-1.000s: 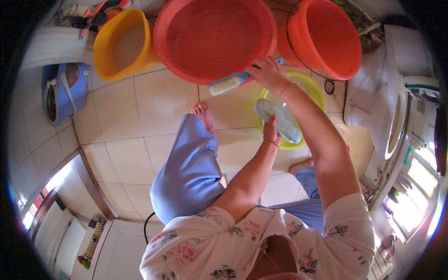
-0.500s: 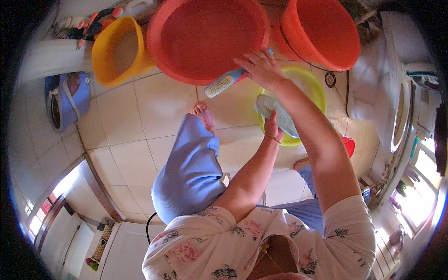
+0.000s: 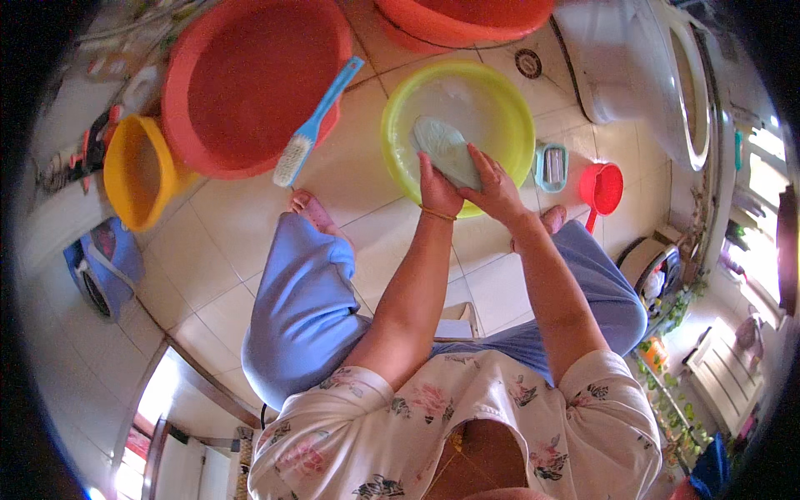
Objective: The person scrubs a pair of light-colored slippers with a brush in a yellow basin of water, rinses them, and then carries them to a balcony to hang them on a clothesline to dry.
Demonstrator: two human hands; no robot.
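Note:
A pale grey-green shoe [image 3: 447, 150] is held over the yellow-green basin [image 3: 523, 142], its ridged sole facing up. My left hand [image 3: 440, 192] grips the shoe's near left side, thumb along the edge. On the opposite side, my right hand [image 3: 496, 190] closes round its near end, so both hands have it. The basin contains cloudy water. A blue-handled scrubbing brush [image 3: 312, 127] leans against the rim of the red tub [image 3: 177, 108], bristle end low, and neither hand touches it.
Right of the basin sit a small teal soap dish [image 3: 551, 167] and a red dipper [image 3: 602, 188]. Another orange-red tub [image 3: 467, 29] stands beyond it, near a floor drain [image 3: 527, 63]. A yellow bucket [image 3: 137, 172] and a blue container [image 3: 104, 267] line the left side.
My right hand has let go of the brush, which now rests at the red tub, and has come back to take hold of the shoe. The whole view has shifted rightward.

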